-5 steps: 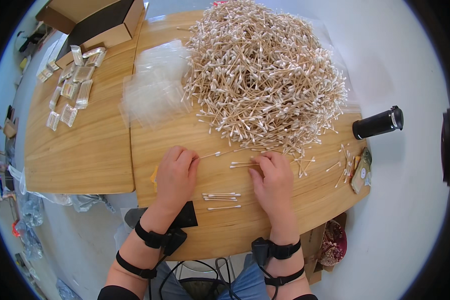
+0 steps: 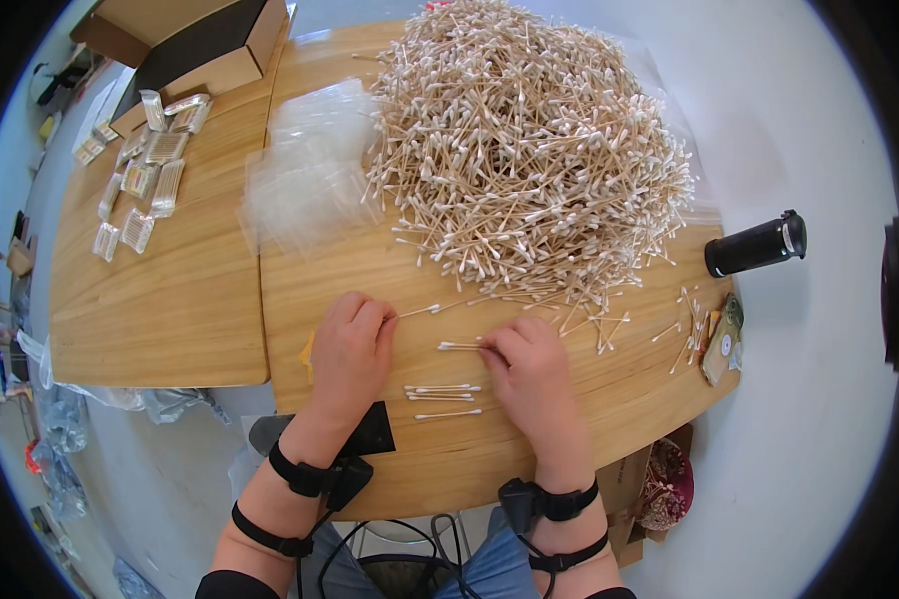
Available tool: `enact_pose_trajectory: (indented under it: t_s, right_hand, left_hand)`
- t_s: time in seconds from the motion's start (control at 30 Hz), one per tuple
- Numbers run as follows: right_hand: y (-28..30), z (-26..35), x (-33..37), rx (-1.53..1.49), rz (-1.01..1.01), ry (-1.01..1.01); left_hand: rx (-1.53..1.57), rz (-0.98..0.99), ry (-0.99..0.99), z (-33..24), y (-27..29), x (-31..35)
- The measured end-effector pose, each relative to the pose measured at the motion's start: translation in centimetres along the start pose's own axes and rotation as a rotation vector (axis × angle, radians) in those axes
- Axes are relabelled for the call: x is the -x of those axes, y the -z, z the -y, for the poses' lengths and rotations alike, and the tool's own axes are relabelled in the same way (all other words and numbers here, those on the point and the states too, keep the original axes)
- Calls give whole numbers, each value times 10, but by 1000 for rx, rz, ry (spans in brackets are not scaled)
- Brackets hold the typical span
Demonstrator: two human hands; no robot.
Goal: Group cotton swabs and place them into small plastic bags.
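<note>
My left hand [image 2: 350,344] pinches one end of a cotton swab [image 2: 417,311], whose white tip points right toward the big pile. Between the closed fingertips of my right hand [image 2: 529,369] are a couple of cotton swabs [image 2: 457,345], their white tips pointing left. Just below and between both hands, several cotton swabs [image 2: 440,395] lie side by side on the wooden table. Beyond my hands rises a large heap of loose cotton swabs [image 2: 529,150] with wooden sticks and white tips.
Clear plastic bags [image 2: 315,165] lie left of the heap. Filled packets of swabs [image 2: 167,185] sit on the left table near an open cardboard box [image 2: 240,70]. A black cylinder [image 2: 754,247] stands at the right edge, above stray swabs and a small packet [image 2: 721,344].
My right hand has moved left and slightly nearer, drawing its swabs away from the heap. My left hand stays in place with its swab.
</note>
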State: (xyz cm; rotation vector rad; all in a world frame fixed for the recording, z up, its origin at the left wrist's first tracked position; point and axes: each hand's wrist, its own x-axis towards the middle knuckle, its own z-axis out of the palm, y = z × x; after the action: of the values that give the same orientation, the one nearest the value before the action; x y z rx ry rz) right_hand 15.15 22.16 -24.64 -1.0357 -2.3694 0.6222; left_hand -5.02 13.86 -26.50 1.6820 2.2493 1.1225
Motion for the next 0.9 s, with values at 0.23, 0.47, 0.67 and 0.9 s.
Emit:
enact_pose_trajectory:
  t_s: [0.23, 0.47, 0.67, 0.9]
  right_hand:
    - [-8, 13, 1, -139, 81, 85]
    - [22, -4, -2, -44, 67, -10]
    - [12, -19, 4, 50, -14, -95]
    - [15, -21, -2, 12, -189, -104]
  left_hand:
    - [-28, 10, -29, 3, 1, 2]
    - [11, 45, -49, -3, 1, 2]
    - [10, 39, -9, -1, 1, 5]
    - [117, 187, -135, -11, 10, 6]
